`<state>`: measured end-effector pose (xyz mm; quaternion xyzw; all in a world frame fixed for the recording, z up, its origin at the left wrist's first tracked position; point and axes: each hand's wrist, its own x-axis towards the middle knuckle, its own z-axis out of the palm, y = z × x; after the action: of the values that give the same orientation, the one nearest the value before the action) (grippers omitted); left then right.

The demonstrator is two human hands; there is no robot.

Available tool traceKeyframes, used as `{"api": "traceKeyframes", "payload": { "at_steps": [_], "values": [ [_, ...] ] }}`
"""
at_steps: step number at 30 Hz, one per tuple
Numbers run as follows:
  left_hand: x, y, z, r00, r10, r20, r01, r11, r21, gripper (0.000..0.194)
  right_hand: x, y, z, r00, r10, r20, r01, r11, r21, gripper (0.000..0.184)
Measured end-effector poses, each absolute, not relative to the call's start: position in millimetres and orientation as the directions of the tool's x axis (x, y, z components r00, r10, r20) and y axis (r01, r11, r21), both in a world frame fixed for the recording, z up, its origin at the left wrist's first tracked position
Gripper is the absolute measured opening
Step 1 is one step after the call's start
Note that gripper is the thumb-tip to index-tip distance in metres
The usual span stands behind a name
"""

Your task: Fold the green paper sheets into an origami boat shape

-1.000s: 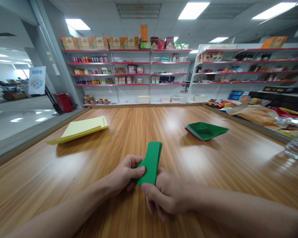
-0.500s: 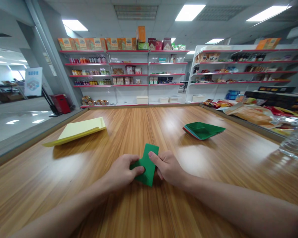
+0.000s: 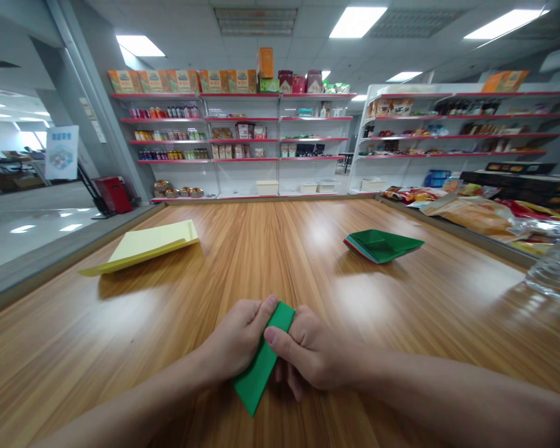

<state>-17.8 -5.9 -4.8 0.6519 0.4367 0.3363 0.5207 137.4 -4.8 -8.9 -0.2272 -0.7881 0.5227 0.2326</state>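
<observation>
A folded piece of green paper [image 3: 257, 381] is held between both hands above the near part of the table. Its long strip slants from upper right to lower left. My left hand [image 3: 237, 336] grips its left edge, thumb on top near the upper end. From the right side, my right hand [image 3: 310, 348] pinches it, with the thumb pressed across its face and the fingers curled beneath. The fingers under the paper are mostly hidden.
A yellow paper stack [image 3: 152, 242] lies at the left on the wooden table [image 3: 242, 249]. At the right sits a stack of folded paper [image 3: 380, 246], green on top. Beyond the right edge are snack packets [image 3: 476, 218] and clear plastic [image 3: 557, 267]. Stocked shelves [image 3: 247, 140] stand behind.
The green paper has been turned and lowered, so its long end now points down to the left. Both hands have shifted their grip, and the left thumb has moved up towards its top.
</observation>
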Motion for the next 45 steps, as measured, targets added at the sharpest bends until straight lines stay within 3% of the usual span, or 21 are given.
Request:
{"api": "traceKeyframes", "payload": {
  "at_steps": [7, 11, 14, 17, 24, 30, 37, 41, 45],
  "values": [
    [-22.6, 5.5, -7.7, 0.22, 0.966, 0.139, 0.481, -0.231, 0.846, 0.051, 131.7, 16.2, -20.5, -0.549, 0.834, 0.06, 0.019, 0.084, -0.996, 0.063],
    [-23.1, 4.4, -7.0, 0.311, 0.942, 0.123, 0.454, -0.261, 0.852, 0.052, 134.3, 15.5, -18.1, -0.606, 0.794, 0.049, -0.021, 0.046, -0.999, 0.061],
    [-20.2, 0.1, -3.2, 0.478, 0.876, 0.063, 0.309, -0.235, 0.922, 0.053, 136.8, 6.5, -15.5, -0.581, 0.797, 0.165, -0.053, 0.166, -0.985, 0.064],
    [-16.2, -3.5, -1.8, 0.52, 0.853, 0.051, 0.243, -0.205, 0.948, 0.053, 135.7, 0.0, -14.9, -0.506, 0.803, 0.315, -0.059, 0.332, -0.941, 0.067],
    [-11.7, -3.1, -5.8, 0.245, 0.968, 0.047, 0.293, -0.12, 0.949, 0.049, 127.6, -2.3, -11.8, -0.539, 0.828, 0.155, -0.019, 0.173, -0.985, 0.066],
    [-11.7, -6.8, -2.6, 0.467, 0.884, 0.03, 0.242, -0.16, 0.957, 0.055, 134.9, -10.1, -5.1, -0.676, 0.694, 0.248, 0.085, 0.408, -0.909, 0.072],
    [-11.5, -6.1, -4.3, 0.335, 0.94, 0.07, 0.335, -0.188, 0.923, 0.052, 131.8, -12.2, -3.6, -0.761, 0.616, 0.202, 0.133, 0.453, -0.882, 0.069],
    [-8.6, -8.1, -1.8, 0.408, 0.912, 0.044, 0.32, -0.188, 0.928, 0.05, 129.2, -17.5, -8.7, -0.854, 0.458, 0.246, 0.057, 0.553, -0.832, 0.072],
    [-6.0, -10.6, -1.5, 0.439, 0.897, 0.056, 0.277, -0.194, 0.941, 0.05, 131.8, -18.4, -10.3, -0.843, 0.447, 0.298, 0.061, 0.631, -0.773, 0.073]
  ]
}}
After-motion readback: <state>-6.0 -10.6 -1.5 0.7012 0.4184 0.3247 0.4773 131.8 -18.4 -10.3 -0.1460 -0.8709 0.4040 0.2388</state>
